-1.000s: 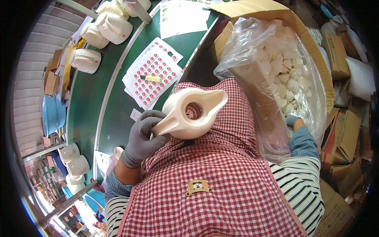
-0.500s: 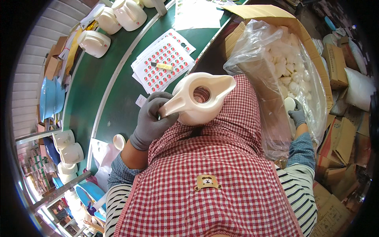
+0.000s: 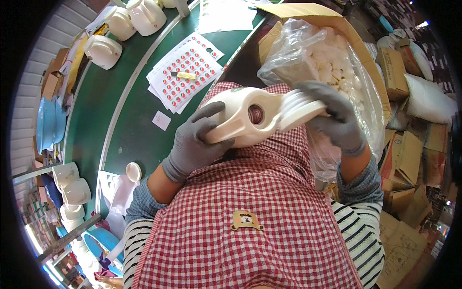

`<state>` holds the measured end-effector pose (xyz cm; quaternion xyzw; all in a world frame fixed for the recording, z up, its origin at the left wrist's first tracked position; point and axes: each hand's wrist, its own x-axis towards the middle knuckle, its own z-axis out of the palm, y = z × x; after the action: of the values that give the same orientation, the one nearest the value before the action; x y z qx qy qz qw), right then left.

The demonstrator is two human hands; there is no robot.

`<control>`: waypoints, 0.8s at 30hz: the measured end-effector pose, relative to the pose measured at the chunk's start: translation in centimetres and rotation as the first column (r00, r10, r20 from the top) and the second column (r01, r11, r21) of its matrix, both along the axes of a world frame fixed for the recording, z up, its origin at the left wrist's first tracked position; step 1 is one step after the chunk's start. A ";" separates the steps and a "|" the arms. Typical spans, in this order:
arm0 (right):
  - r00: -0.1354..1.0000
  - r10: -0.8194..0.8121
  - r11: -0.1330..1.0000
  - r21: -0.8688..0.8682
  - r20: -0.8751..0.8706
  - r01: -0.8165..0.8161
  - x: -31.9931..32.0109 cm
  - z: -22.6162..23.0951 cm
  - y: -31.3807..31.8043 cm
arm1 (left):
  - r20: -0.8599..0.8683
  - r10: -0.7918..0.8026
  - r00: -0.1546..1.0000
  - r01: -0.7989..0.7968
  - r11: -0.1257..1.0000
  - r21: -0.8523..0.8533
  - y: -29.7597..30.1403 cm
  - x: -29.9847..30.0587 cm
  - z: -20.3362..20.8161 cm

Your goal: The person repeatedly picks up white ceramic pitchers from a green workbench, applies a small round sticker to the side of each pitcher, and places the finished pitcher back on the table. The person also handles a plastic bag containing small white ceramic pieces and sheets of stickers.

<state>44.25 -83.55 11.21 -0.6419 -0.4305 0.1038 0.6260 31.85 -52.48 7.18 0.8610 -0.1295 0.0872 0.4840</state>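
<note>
My left hand, in a grey glove, grips the handle of a cream vacuum jug above my lap. The jug is tilted, its round mouth facing me and a reddish-brown inside showing. In my right hand, also gloved, is a white screw stopper with a ridged side. It is held at the spout side of the jug, off the mouth; whether it touches the spout I cannot tell. A checked red and white apron covers my lap under the jug.
To the right stands an open cardboard box lined with clear plastic, holding many white stoppers. A green work surface at left carries sticker sheets, a yellow-labelled stick, a small card, a round lid and more jugs.
My right hand has come up out of the box with the stopper and moved left to the jug. The jug has tipped somewhat in my left hand.
</note>
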 end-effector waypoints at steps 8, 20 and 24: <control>0.857 0.047 0.823 -0.506 0.514 0.258 -3.2 2.0 3.9 | -0.038 -0.058 0.998 0.059 0.997 0.049 -0.8 -1.1 0.4; 0.841 0.107 0.775 -0.575 0.531 0.264 -3.7 0.5 4.6 | -0.053 -0.027 0.998 0.029 0.999 0.033 -0.8 -0.8 -1.2; 0.803 0.211 0.729 -0.637 0.557 0.251 -3.3 1.0 5.0 | -0.043 -0.091 0.995 0.092 0.996 0.011 -0.7 -0.8 -1.3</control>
<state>40.92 -78.59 12.26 -0.8297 -0.5276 0.0410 0.1777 31.09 -53.17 5.85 0.8589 -0.1591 0.0458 0.4846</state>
